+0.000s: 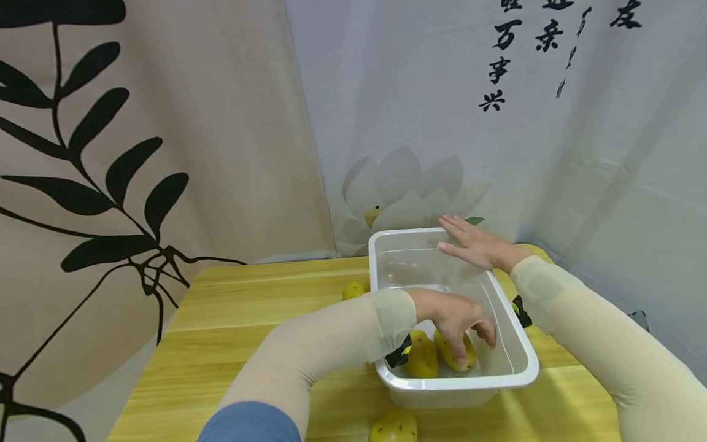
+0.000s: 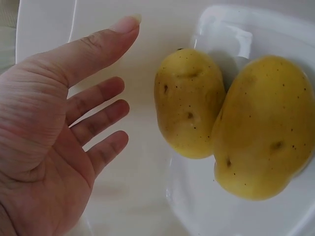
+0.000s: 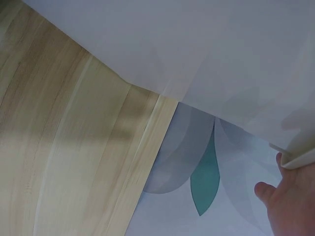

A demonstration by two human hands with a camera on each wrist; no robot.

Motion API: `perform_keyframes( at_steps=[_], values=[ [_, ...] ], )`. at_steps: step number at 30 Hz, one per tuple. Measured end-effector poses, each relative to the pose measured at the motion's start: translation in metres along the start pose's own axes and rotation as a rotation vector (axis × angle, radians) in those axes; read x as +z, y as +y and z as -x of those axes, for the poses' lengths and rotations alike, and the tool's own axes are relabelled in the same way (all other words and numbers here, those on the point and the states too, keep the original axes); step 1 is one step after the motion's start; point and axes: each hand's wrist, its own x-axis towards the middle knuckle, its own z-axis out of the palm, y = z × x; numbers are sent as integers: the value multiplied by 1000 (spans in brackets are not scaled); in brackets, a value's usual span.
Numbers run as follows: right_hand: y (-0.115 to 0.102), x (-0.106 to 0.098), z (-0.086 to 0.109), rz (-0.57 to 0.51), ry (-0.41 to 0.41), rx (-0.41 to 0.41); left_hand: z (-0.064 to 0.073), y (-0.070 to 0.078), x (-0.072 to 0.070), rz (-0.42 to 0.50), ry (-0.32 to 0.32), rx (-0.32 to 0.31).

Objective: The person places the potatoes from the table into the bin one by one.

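Observation:
Two yellow potatoes lie side by side on the bottom of a white plastic basin; in the left wrist view they are the smaller potato (image 2: 189, 105) and the larger potato (image 2: 266, 128). My left hand (image 1: 461, 319) is inside the basin (image 1: 458, 385), just over them. Its thumb and fingers (image 2: 106, 93) are spread, with a gap between them and the potatoes in the left wrist view. At the basin's far right corner, my right hand (image 1: 475, 244) rests on the rim with its fingers extended. Only part of that hand (image 3: 295, 206) shows in the right wrist view.
Another potato (image 1: 393, 426) lies on the wooden table (image 1: 248, 344) in front of the basin. One more potato (image 1: 353, 290) sits left of it, partly hidden by my left sleeve. A printed curtain (image 1: 414, 92) hangs behind the table's back edge.

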Motion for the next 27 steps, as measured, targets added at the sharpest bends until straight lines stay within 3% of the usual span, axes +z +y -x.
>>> perform_keyframes(
  at_steps=[12,21,27],
  values=[
    [0,0,-2,7,10,13,6,6,-4,-7,2,-17],
    [-3,0,-1,3,1,9,19,14,-11,-12,11,-67],
    [-3,1,-2,12,2,12,27,21,-16,-9,35,-58]
  ],
)
